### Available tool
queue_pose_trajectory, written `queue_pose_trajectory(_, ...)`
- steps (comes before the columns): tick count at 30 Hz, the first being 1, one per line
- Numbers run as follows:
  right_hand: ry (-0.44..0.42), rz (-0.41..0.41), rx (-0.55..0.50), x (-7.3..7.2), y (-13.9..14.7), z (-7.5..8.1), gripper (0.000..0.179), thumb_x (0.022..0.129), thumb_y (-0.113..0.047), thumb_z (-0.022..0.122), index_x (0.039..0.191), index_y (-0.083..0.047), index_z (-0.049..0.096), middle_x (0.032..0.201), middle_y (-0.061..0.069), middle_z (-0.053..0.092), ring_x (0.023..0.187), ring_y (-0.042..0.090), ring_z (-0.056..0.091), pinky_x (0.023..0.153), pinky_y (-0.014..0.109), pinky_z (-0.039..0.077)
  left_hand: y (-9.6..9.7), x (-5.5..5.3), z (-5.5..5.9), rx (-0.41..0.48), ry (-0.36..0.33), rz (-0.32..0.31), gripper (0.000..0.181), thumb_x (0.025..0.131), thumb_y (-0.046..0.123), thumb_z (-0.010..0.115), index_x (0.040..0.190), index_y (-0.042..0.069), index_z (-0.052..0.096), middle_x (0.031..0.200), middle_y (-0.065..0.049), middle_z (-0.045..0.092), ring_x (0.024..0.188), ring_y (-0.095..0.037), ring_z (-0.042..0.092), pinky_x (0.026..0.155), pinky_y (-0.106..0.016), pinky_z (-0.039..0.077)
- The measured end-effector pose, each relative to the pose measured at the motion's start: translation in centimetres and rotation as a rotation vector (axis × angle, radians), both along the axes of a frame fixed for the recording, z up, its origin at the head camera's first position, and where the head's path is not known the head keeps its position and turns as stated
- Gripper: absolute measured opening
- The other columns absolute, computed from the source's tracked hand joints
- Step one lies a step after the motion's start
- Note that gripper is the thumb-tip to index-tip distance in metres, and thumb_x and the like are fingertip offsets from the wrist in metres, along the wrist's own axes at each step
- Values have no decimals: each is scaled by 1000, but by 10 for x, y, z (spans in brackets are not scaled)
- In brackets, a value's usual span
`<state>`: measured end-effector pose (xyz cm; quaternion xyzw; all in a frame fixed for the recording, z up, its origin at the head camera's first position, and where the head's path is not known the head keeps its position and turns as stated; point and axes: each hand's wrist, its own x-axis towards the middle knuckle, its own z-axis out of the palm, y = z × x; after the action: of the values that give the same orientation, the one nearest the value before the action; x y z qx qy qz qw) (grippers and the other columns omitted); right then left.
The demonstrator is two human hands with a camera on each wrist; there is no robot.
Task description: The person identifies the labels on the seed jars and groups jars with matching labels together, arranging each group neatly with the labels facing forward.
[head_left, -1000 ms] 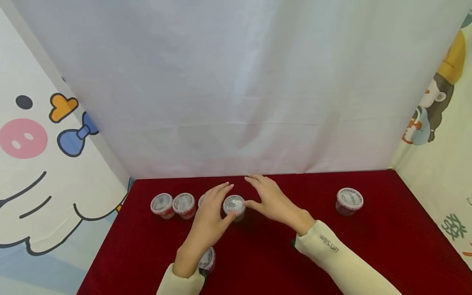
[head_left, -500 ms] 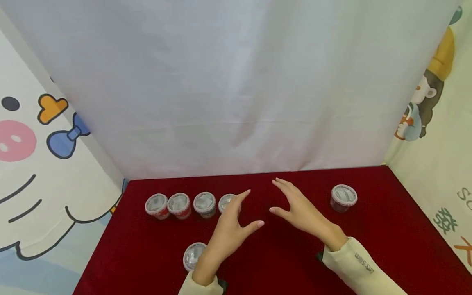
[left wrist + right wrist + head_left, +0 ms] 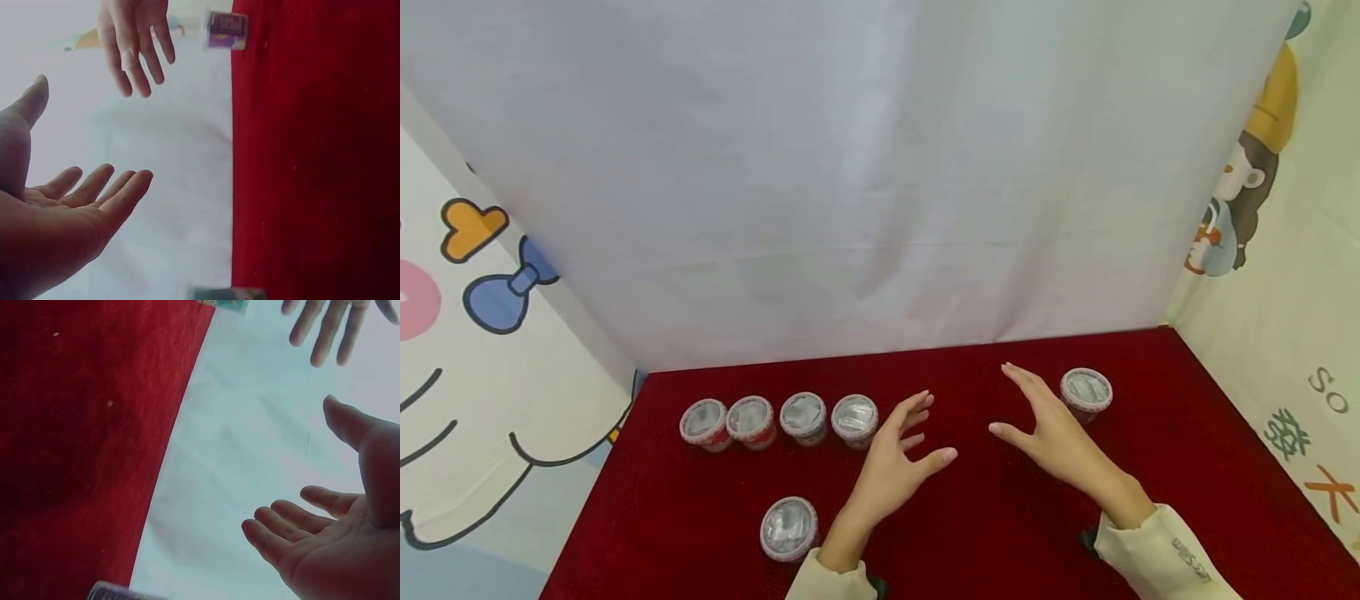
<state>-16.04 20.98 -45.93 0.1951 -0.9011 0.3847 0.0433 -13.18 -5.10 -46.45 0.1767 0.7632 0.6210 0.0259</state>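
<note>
My left hand [image 3: 891,475] hovers over the table just right of the near end of a row of small lidded tubs, fingers spread and thumb apart. It holds nothing; its palm faces right. The rightmost tub of that row [image 3: 855,419] is closest to its fingers, and another tub [image 3: 788,529] stands nearer me, left of the wrist. My right hand [image 3: 1056,437] is raised with straight, parted fingers, also holding nothing. Behind it stands a lone tub [image 3: 1086,392], partly overlapped by the hand; its dark printed side [image 3: 226,30] shows in the left wrist view.
Farther left in the row stand a grey-lidded tub [image 3: 803,417] and two with red sides, one [image 3: 751,421] beside the other [image 3: 703,421]. A red cloth [image 3: 970,525] covers the table. White fabric [image 3: 820,208] hangs behind, with printed panels at both sides.
Both hands have moved right, away from the row's end tub, and spread farther apart. The head view has turned right. The tubs keep their places on the cloth.
</note>
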Motion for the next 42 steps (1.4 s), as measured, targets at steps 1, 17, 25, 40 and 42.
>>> queue_pose_trajectory(1, 0, -7, -4, 1, 3, 0, 82, 95, -12, 80, 162, 2, 34, 165, 26, 35, 151, 48, 34, 117, 69, 34, 2, -1, -2, 9, -4, -9, 77, 96, 28, 82, 159, 7, 42, 159, -17, 49, 144, -42, 49, 112, -58, 48)
queue_pose_trajectory(17, 56, -145, -38, 12, 46, -2, 84, 92, -10, 84, 158, 7, 36, 157, 35, 40, 142, 54, 41, 108, 74, 39, 39, -13, -18, -13, -47, -70, 75, 97, 22, 80, 159, 5, 42, 160, -17, 49, 145, -41, 47, 116, -58, 44)
queue_pose_trajectory(25, 110, -222, -49, 11, 67, -8, 84, 87, -5, 86, 155, 10, 38, 154, 37, 41, 136, 56, 45, 104, 75, 40, 58, -22, -27, -35, -36, -71, 74, 97, 21, 80, 159, 5, 42, 160, -19, 48, 146, -40, 47, 117, -57, 42)
queue_pose_trajectory(40, 87, -309, -48, 6, 96, -22, 81, 88, -2, 84, 151, 18, 37, 154, 43, 36, 137, 61, 39, 105, 76, 37, 101, -37, -29, -75, -35, -92, 75, 99, 22, 78, 161, 5, 39, 161, -16, 48, 145, -37, 48, 118, -47, 44)
queue_pose_trajectory(42, 75, -316, -47, 4, 99, -24, 81, 88, -2, 83, 151, 18, 36, 154, 44, 35, 136, 61, 40, 105, 75, 38, 106, -39, -29, -75, -36, -93, 75, 99, 22, 79, 160, 5, 40, 160, -16, 48, 145, -38, 48, 118, -47, 44)
